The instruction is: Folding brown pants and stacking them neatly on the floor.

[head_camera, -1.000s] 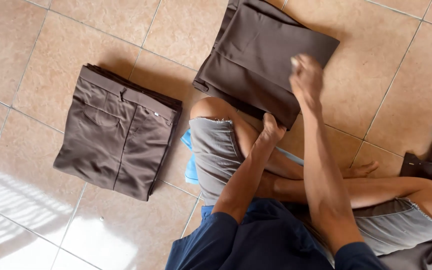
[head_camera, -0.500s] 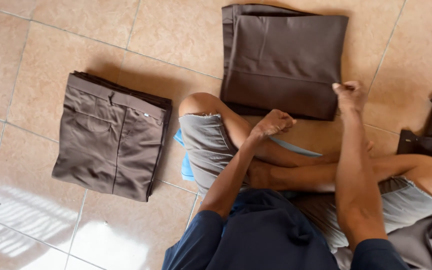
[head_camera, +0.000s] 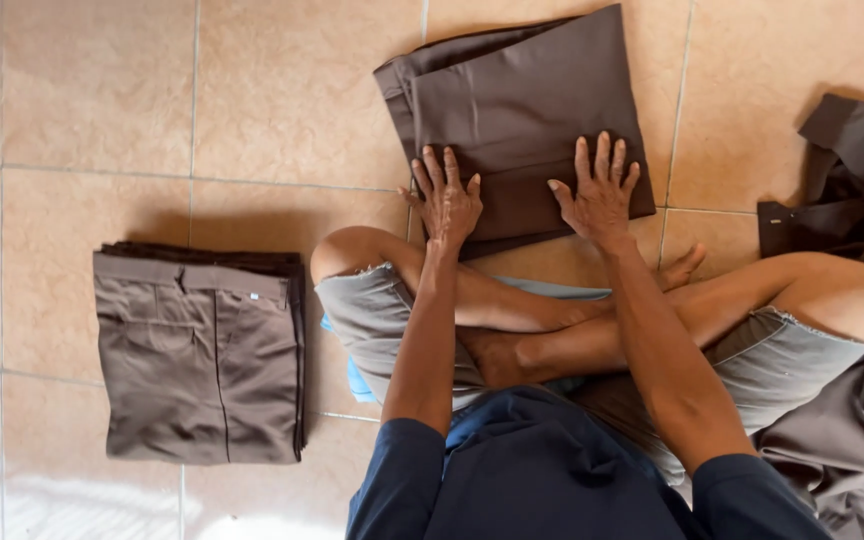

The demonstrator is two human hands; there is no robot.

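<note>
At the upper centre of the frame we see a folded dark brown cloth garment (head_camera: pixel 522 110) lying flat on the beige tiled floor (head_camera: pixel 252 100). Our left hand (head_camera: pixel 447 200) and right hand (head_camera: pixel 600 195) press on its near edge, palms down, fingers spread, gripping nothing. At lower left lies a stack of folded grey-brown trousers (head_camera: pixel 202 350); at right, a crumpled heap of brown cloth (head_camera: pixel 852 170).
</note>
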